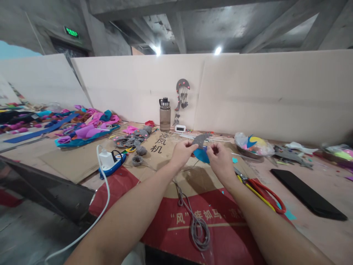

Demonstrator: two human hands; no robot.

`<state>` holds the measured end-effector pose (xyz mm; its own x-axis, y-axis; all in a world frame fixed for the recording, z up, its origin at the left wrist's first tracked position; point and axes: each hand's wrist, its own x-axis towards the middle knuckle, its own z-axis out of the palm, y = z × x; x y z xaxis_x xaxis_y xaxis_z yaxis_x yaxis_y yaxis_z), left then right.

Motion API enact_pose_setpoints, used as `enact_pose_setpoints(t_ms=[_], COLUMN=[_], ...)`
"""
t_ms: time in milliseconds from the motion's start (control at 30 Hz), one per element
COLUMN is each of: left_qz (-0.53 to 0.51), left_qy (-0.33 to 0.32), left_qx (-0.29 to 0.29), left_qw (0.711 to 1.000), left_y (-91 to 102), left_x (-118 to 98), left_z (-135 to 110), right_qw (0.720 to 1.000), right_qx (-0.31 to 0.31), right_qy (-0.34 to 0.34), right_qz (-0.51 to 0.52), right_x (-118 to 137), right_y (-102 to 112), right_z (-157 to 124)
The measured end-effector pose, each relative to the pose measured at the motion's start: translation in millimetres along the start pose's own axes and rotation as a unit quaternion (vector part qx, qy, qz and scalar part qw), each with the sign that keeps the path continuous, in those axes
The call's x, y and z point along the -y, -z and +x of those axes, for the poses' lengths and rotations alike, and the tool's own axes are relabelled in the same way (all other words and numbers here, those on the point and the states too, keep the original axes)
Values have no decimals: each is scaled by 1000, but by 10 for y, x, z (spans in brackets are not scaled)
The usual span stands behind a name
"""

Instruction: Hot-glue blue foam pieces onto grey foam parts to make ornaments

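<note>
My left hand (180, 152) and my right hand (219, 156) are raised together over the cardboard-covered table (82, 162). Between them they pinch a grey felt piece (200, 140) on top and a blue felt piece (201, 154) below it. The left fingers grip the grey piece's left end; the right fingers close on the blue piece's right side. A grey cord (197, 224) lies coiled on the red cardboard between my forearms.
Red- and yellow-handled scissors (261, 191) lie by my right wrist, a black phone (307, 193) further right. A water bottle (164, 115), small clock (180, 128), charger on a blue power strip (110, 162), felt scraps (85, 127) and a bowl of scraps (252, 145) surround them.
</note>
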<state>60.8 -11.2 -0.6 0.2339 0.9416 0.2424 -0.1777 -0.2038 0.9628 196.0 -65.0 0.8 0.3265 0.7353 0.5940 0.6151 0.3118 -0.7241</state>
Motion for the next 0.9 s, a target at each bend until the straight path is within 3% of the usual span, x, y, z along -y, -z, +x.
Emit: enact_pose_setpoints(t_ms=[133, 233, 333, 433, 500, 567, 667, 767, 900], left_qz=[-41, -69, -78, -61, -47, -30, -3, 23, 61], left_qy=[32, 43, 41, 28, 5, -29, -65, -85, -122], left_qx=[-51, -75, -75, -65, -55, -44, -22, 6, 38], left_qw=[997, 994, 993, 996, 997, 998, 998, 996, 990], left_y=[97, 151, 159, 137, 116, 93, 53, 13, -25], left_x=[47, 43, 25, 21, 19, 9, -19, -35, -44], left_z=[83, 115, 114, 101, 87, 65, 25, -13, -61], right_qw=[995, 984, 969, 922, 905, 935, 983, 996, 999], right_qx=[-45, -21, 94, 299, 354, 289, 139, 60, 28], right_qy=[-31, -34, 21, 108, 148, 153, 87, 32, 32], right_qz=[83, 173, 229, 218, 182, 135, 79, 50, -6], right_x=[54, 110, 194, 298, 329, 290, 125, -5, 1], right_y=[29, 61, 103, 127, 110, 68, 6, -4, 36], right_z=[25, 13, -47, -123, -151, -143, -79, -15, 6])
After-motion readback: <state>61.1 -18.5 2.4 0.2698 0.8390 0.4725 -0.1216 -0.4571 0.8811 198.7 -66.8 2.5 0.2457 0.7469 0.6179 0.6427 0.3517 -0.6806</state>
